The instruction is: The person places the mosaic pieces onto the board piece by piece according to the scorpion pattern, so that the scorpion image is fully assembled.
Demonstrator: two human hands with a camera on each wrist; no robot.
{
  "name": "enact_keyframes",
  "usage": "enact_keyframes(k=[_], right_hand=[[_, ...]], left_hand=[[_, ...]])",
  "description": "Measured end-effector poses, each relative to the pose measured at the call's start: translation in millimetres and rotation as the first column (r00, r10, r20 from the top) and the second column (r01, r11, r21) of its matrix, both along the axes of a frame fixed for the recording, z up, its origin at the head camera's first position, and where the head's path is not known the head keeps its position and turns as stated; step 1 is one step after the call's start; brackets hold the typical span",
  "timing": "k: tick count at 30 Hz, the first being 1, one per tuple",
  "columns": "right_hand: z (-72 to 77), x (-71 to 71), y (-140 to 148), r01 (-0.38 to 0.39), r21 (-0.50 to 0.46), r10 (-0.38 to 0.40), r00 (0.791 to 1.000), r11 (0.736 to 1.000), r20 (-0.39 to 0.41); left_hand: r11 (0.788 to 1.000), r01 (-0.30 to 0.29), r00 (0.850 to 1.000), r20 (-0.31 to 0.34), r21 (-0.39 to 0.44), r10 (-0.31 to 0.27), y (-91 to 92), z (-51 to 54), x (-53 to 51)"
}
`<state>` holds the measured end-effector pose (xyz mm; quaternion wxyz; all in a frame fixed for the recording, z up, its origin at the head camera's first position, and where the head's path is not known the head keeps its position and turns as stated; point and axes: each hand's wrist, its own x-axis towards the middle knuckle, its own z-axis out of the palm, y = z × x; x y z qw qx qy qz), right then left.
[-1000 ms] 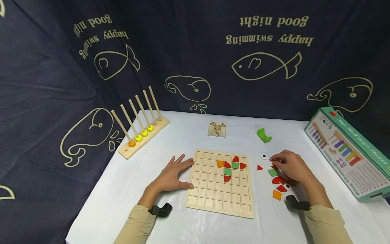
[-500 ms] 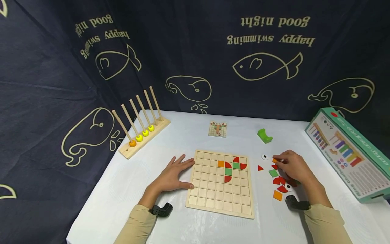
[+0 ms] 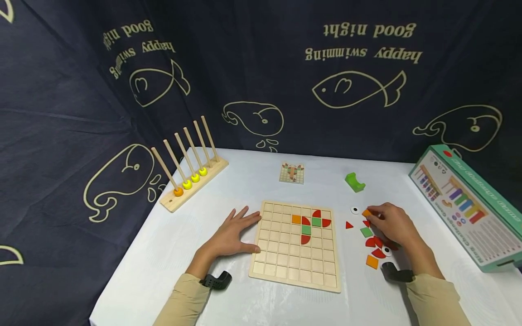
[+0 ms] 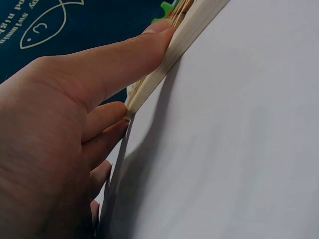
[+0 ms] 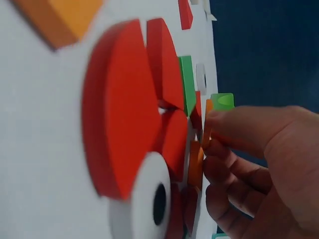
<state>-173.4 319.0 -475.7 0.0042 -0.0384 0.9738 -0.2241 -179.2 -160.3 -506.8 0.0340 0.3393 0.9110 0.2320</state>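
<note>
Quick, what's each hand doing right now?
Left hand: open, touching the edge of the square, pale wooden grid board.
Right hand: pinching a small, flat orange piece, partly hidden.

White-covered bench (image 3: pixel 228 301)
On it: square pale-wooden grid board (image 3: pixel 285 267), six-pegged wooden rack (image 3: pixel 191 190), small square patterned card (image 3: pixel 292 174), curved green block (image 3: pixel 355 183), teal-and-white carton (image 3: pixel 465 208), scattered flat red, green, orange pieces (image 3: pixel 372 261).

A small play corner is suggested: a white tabletop (image 3: pixel 163 253) is closed off by fish-printed dark cloth (image 3: pixel 253 59) and laid out with a wooden peg rack (image 3: pixel 195 186), a gridded puzzle board (image 3: pixel 286 249) and a game box (image 3: pixel 465 208). Whether it is set in a home cannot be told.
</note>
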Motion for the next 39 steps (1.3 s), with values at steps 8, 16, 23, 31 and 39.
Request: enact_keyframes(k=[8, 16, 23, 31, 39], right_hand=[[2.6, 4.9, -30.8, -0.063, -0.070, 0.059, 0.997, 0.996, -0.057], [6.1, 2.7, -76.6, -0.205, -0.118, 0.192, 0.975, 0.972, -0.115], [12.1, 3.3, -115.5, -0.324, -0.091, 0.310, 0.941, 0.942, -0.138], [8.2, 3.1, -150.2, -0.434, -0.022, 0.426, 0.892, 0.901, -0.151], [5.9, 6.4, -163.5, -0.472, 0.008, 0.468, 0.871, 0.881, -0.148]], left_hand=[[1.000, 0.008, 1.000, -0.016, 0.004, -0.008, 0.4, -0.8, -0.3], [1.000, 0.005, 1.000, -0.016, 0.004, -0.005, -2.1, -4.2, -0.8], [1.000, 0.004, 1.000, -0.014, 0.015, -0.004, -0.7, -3.7, -0.9], [1.000, 0.002, 1.000, -0.013, 0.009, -0.002, -1.1, -2.2, -0.2], [1.000, 0.001, 1.000, -0.013, 0.000, -0.001, -0.9, -2.0, -0.5]])
